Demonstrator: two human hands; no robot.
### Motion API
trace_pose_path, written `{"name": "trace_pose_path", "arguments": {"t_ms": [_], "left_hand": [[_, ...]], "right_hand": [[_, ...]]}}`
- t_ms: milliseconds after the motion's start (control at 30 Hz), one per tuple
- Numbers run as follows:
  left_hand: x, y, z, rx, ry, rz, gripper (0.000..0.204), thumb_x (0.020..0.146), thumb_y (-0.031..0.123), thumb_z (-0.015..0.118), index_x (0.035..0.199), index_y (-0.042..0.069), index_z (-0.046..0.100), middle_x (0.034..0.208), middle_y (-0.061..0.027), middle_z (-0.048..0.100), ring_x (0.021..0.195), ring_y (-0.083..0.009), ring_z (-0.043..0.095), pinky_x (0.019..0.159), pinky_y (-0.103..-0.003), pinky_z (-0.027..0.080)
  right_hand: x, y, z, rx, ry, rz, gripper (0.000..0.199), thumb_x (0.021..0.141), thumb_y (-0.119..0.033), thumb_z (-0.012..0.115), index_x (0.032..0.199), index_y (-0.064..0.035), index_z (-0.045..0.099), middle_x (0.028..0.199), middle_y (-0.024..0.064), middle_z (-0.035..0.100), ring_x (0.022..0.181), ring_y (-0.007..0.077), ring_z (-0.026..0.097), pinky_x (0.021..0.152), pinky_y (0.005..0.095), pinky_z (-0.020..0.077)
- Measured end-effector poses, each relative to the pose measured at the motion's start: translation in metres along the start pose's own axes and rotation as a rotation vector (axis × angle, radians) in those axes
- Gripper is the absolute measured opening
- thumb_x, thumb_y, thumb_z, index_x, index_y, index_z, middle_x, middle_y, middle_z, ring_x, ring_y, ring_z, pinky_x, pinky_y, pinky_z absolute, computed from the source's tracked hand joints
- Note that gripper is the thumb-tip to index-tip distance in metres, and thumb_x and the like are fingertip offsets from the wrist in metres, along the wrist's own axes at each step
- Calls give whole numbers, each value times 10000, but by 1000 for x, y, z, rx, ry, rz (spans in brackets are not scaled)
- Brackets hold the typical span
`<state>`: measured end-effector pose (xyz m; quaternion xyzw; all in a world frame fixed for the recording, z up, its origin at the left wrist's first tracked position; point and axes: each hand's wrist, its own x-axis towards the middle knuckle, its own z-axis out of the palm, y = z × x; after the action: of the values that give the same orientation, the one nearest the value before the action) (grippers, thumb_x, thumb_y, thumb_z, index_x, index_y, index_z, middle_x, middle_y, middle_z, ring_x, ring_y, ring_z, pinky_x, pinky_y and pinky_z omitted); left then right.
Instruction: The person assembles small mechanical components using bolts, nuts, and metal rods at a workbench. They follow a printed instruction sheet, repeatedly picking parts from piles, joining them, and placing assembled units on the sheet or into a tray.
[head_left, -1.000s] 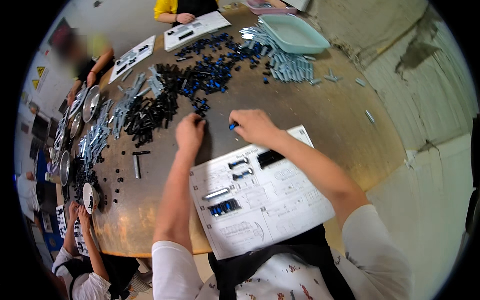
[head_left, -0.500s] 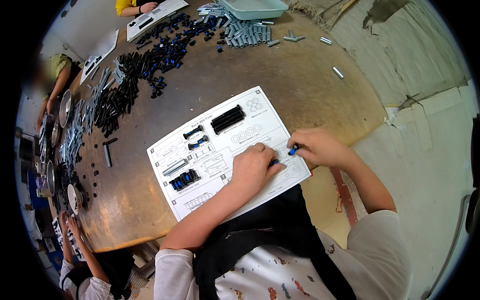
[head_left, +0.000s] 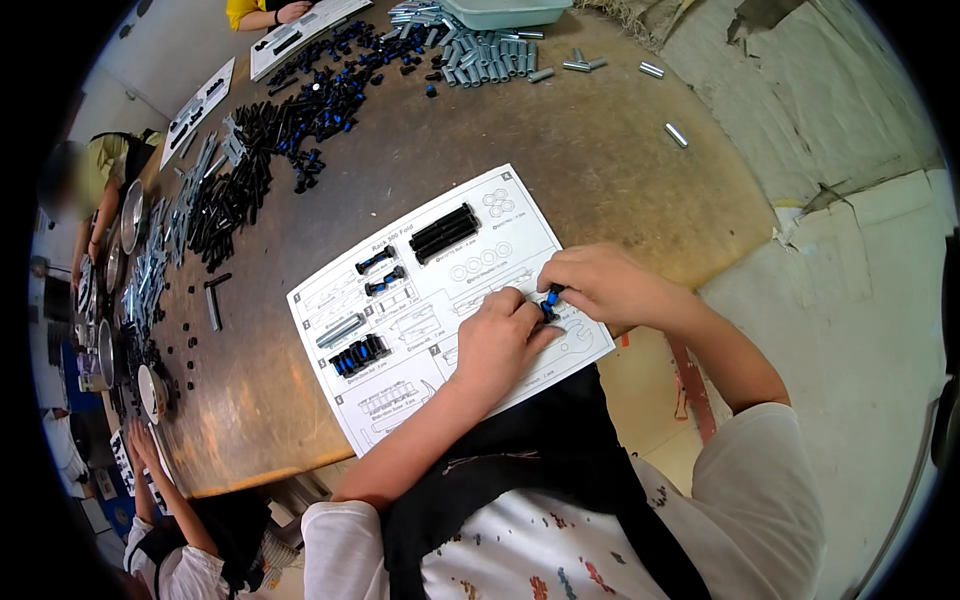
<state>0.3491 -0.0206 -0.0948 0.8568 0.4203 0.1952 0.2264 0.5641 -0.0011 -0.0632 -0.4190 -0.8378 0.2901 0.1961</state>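
Note:
A white printed sheet [head_left: 470, 188] with part drawings lies before me, and both hands are over its right half. My right hand [head_left: 612, 287] pinches a black bolt [head_left: 554, 292] with a blue-coated thread. Close against it, my left hand [head_left: 497, 345] has its fingers curled at another blue-and-black bolt [head_left: 547, 311], partly hidden by the fingertips. On the sheet lie long black bolts [head_left: 443, 233] side by side, two shorter blue-banded bolts [head_left: 375, 260], a silver rod-like piece [head_left: 340, 331] and a row of short black-and-blue bolts [head_left: 360, 354].
Beyond the sheet are heaps of black-and-blue bolts [head_left: 330, 107], long black bolts [head_left: 232, 195] and silver sleeves [head_left: 490, 62], beside a pale green tray [head_left: 510, 14]. Metal bowls [head_left: 133, 216] line the left edge. Other people work at the far and left sides.
My right hand has moved left with its bolt, up against my left hand. The sheet and the pieces on it appear slightly higher and further left.

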Motion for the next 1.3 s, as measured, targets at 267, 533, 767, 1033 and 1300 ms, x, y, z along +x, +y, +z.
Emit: {"name": "trace_pose_path", "arguments": {"t_ms": [267, 533, 767, 1033, 1300], "left_hand": [[-12, 4, -22, -103, -61, -177, 231, 817, 233, 757, 976, 79, 691, 960, -89, 626, 860, -284, 652, 698, -398, 535], [-15, 10, -15, -63, -44, -34, 274, 820, 186, 735, 1078, 111, 680, 1021, -88, 643, 878, -287, 655, 709, -402, 540], [-19, -2, -25, -174, 12, -141, 367, 760, 119, 798, 1065, 48, 607, 1024, -118, 631, 847, -264, 663, 665, -354, 544], [4, -10, -11, -232, -68, -65, 704, 751, 93, 785, 1367, 31, 452, 1156, -154, 604, 910, -279, 638, 793, -389, 530], [5, 6, 2, -242, 38, -113, 684, 771, 92, 772, 1374, 11, 459, 1111, -136, 630, 858, -244, 634, 741, -364, 529]], "right_hand": [[23, -4, 9, -178, -206, -103, 167, 811, -38, 605, 974, -69, 624, 915, 104, 650, 897, 323, 634, 752, 441, 491], [17, 3, -8, -92, 3, -50, 206, 802, -63, 667, 1007, -80, 668, 958, 66, 636, 921, 284, 631, 770, 389, 501], [40, -5, 17, -268, -180, -96, 87, 824, -73, 629, 906, -68, 658, 875, 90, 578, 890, 300, 602, 728, 418, 486], [-11, -16, 8, -188, -62, 164, 419, 801, -165, 723, 1182, -67, 580, 990, 126, 621, 916, 327, 636, 758, 449, 496], [-20, 2, 17, -60, -46, 148, 389, 811, -133, 703, 1178, -103, 579, 1006, 104, 616, 945, 332, 622, 787, 447, 490]]}}
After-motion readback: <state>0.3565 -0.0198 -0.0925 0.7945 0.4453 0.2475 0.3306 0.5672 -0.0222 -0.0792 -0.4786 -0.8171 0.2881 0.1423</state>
